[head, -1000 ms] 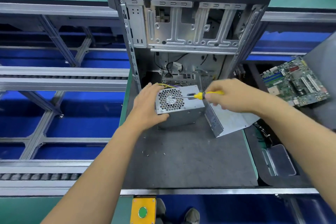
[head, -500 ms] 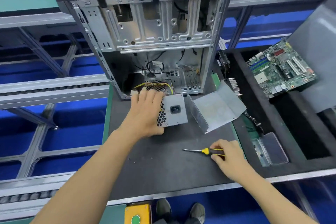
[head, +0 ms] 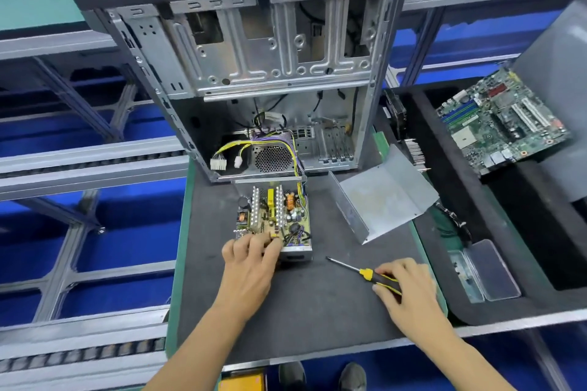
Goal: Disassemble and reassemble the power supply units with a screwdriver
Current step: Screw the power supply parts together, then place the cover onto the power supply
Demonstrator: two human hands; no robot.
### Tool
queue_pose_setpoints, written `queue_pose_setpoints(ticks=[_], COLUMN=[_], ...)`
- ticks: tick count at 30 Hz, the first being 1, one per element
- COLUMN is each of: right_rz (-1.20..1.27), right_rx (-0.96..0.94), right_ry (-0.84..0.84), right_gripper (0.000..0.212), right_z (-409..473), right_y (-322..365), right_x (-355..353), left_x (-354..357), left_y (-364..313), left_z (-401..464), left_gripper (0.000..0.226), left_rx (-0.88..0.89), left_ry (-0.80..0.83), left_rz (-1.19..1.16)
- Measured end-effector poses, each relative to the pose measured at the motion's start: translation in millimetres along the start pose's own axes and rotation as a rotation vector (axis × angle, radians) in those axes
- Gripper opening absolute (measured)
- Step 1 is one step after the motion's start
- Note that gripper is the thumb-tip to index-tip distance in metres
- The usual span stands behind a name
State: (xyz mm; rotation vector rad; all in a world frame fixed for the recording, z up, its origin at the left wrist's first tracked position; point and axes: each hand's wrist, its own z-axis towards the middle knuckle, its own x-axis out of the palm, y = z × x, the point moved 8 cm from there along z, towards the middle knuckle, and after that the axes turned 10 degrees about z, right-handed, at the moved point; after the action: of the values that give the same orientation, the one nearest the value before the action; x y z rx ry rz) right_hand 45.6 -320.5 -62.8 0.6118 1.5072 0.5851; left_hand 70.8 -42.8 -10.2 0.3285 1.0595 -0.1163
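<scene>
1. With its cover off, the power supply unit (head: pixel 273 220) sits open side up on the dark mat (head: pixel 317 311), circuit board exposed, so I can reach the parts from above.
2. My left hand (head: pixel 251 259) rests on the unit's near edge, fingers curled over the rim and touching the board's front corner. I judge this is to keep the unit from sliding on the mat.
3. My right hand (head: pixel 405 284) pinches the yellow-and-black handle of the screwdriver (head: pixel 362 273), which lies nearly flat on the mat, tip pointing left toward the unit but apart from it. It looks either just picked up or just set down; I cannot tell which.
4. Just beside the unit on the right lies the removed metal cover (head: pixel 384 200), folded sheet with its inside up, near enough to refit.
5. Behind the unit stands the computer case (head: pixel 254 73), open toward me; the unit's yellow and purple cables (head: pixel 254 144) run back into it.
6. Relative to my fingers, the unit lies directly ahead of my left fingertips and up-left of my right hand.
</scene>
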Motion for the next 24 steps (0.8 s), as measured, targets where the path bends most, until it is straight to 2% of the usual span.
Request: queue_pose_setpoints(ticks=[3, 7, 10, 12, 16, 19, 20, 22, 24], right_rz=[-0.038, -0.088, -0.148, -0.171, -0.097, -0.195, -0.239, -0.219, 0.016], right_rx=[0.037, 0.074, 0.056, 0.061, 0.143, 0.145, 0.139, 0.119, 0.158], right_ry=[-0.03, -0.098, -0.221, -0.297, -0.209, -0.142, -0.127, -0.153, -0.247], right_gripper=[0.034, 0.05, 0.057, 0.059, 0.054, 0.017, 0.017, 0.035, 0.04], right_z=[-1, 4, 15, 28, 73, 94, 97, 97, 99], right_y=[-1, 8, 23, 37, 60, 76, 80, 84, 79], right_x=[4, 5, -5, -12, -10, -9, -10, -19, -46], left_x=[0, -11, -14, -8, 7, 8, 8, 8, 8], left_y=[0, 7, 28, 46, 64, 64, 65, 65, 66], left_z=[4, 7, 3, -4, -16, -19, -19, -20, -19], left_gripper=[0.077, 0.053, 0.044, 0.043, 0.048, 0.043, 0.042, 0.04, 0.038], left_rx=[-0.047, -0.07, -0.202, -0.335, -0.505, -0.529, -0.53, -0.532, -0.539], left_ry=[0.043, -0.039, -0.056, 0.004, 0.117, 0.135, 0.135, 0.134, 0.124], left_rz=[-0.088, -0.159, -0.218, -0.273, -0.362, -0.407, -0.419, -0.435, -0.446])
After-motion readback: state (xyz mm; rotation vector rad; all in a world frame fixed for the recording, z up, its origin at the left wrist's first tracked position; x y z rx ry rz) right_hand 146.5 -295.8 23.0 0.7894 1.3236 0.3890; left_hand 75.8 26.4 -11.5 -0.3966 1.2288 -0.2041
